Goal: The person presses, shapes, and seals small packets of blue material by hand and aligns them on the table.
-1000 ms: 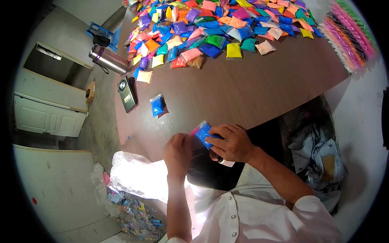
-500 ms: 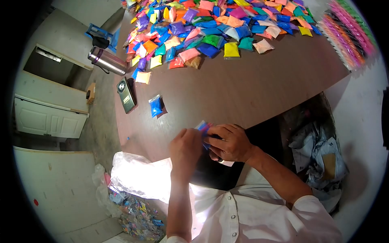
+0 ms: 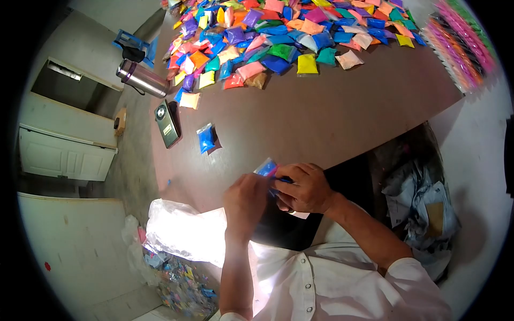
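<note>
Close to my body, both hands meet around a small clear plastic packet point(image 3: 265, 167) with blue contents and a pinkish strip. My left hand point(image 3: 245, 202) is closed at its left side, fingertips mostly hidden behind the knuckles. On the other side my right hand point(image 3: 304, 188) has its fingers bent and pinched on the packet. Just beyond them, a single filled blue packet point(image 3: 205, 138) lies on the brown table point(image 3: 342, 117). Whatever sits lower between my palms is hidden.
Several colourful packets point(image 3: 278, 51) are heaped at the far side. A steel flask point(image 3: 143, 80) and a phone point(image 3: 167, 124) line the left edge. White plastic sheeting point(image 3: 184, 230) hangs by my left arm. Bundled pink and orange packs point(image 3: 460, 48) lie far right; crumpled bags point(image 3: 423, 208) sit below.
More of the packet's blue top shows above my fingers now. My left hand has shifted slightly down; my right hand stays nearly in place.
</note>
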A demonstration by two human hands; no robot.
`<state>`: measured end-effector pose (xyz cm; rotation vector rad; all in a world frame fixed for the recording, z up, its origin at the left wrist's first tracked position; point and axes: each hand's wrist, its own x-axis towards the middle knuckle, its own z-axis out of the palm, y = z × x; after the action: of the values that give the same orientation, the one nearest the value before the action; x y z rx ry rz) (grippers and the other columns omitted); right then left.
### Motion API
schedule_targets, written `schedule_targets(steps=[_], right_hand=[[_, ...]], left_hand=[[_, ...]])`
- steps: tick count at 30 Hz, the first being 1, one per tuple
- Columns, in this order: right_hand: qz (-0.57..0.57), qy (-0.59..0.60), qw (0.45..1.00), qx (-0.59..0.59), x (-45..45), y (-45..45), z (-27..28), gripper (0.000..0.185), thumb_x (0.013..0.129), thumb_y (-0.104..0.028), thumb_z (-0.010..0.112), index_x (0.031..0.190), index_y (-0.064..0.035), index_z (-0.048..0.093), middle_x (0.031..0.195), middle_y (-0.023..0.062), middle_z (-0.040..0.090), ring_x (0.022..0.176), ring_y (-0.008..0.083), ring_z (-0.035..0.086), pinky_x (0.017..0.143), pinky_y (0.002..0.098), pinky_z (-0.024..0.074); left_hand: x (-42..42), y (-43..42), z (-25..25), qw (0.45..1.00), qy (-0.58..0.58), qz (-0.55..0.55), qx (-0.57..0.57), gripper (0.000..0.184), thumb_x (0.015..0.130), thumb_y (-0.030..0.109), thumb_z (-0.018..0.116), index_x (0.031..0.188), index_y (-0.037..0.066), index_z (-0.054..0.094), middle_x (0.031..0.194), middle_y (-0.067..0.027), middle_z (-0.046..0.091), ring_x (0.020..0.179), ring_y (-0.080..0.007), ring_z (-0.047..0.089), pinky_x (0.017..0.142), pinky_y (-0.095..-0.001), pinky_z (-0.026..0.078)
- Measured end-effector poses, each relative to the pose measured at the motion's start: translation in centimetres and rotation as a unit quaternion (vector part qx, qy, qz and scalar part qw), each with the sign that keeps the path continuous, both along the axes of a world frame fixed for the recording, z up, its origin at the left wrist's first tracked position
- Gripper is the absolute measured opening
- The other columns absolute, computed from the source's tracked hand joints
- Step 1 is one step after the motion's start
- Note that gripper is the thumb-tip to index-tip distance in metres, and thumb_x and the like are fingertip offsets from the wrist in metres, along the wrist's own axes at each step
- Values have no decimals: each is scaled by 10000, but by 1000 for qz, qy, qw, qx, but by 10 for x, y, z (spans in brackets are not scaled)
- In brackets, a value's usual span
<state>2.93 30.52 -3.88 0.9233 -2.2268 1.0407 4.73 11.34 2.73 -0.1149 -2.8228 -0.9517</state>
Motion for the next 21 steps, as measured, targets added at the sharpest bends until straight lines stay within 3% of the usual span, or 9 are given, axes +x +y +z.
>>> schedule_targets(steps=[3, 9, 11, 16, 19, 21], right_hand=[[0, 3, 1000, -2, -1, 1, 4, 295, 712, -155, 828, 1005, -163, 796, 1111, 1, 700, 945, 207, 709, 829, 369, 578], [4, -30, 1000, -6, 3, 1, 1, 263, 787, -150, 821, 1043, -164, 766, 1105, 17, 695, 972, 227, 707, 879, 382, 549], [4, -18, 1000, -5, 1, 0, 1, 269, 782, -150, 821, 1046, -165, 769, 1106, 16, 695, 962, 229, 708, 870, 380, 551], [9, -1, 1000, -3, -2, 2, 5, 286, 776, -145, 820, 1058, -169, 775, 1109, 13, 700, 954, 229, 708, 853, 381, 554], [2, -3, 1000, 5, 2, 2, 1, 296, 780, -154, 817, 1073, -169, 778, 1104, 18, 704, 954, 226, 708, 852, 380, 554], [4, -1, 1000, 7, 0, 2, 1, 283, 790, -167, 811, 1071, -162, 779, 1098, 27, 704, 958, 232, 705, 860, 378, 554]], left_hand=[[-7, -16, -8, 998, 11, 35, -55, 109, 930, 76, 744, 874, -16, 731, 828, -178, 737, 684, -305, 719, 660, -355, 552], [5, -3, 1, 998, -11, 42, 50, 94, 932, 73, 746, 890, -9, 726, 806, -173, 726, 680, -304, 717, 659, -369, 551], [10, 5, 0, 999, 32, -17, 8, 106, 928, 74, 757, 875, -12, 726, 777, -175, 713, 677, -304, 714, 651, -365, 546], [-6, -20, -9, 996, 44, 50, -61, 97, 922, 62, 773, 884, -13, 726, 757, -168, 710, 681, -283, 728, 628, -361, 543], [3, -19, -4, 994, -15, 105, 11, 100, 937, 67, 765, 901, -20, 732, 771, -166, 728, 687, -239, 737, 628, -353, 545], [16, -11, -8, 994, -2, 11, 108, 114, 952, 79, 755, 917, -29, 739, 781, -167, 740, 689, -208, 733, 636, -338, 547]])
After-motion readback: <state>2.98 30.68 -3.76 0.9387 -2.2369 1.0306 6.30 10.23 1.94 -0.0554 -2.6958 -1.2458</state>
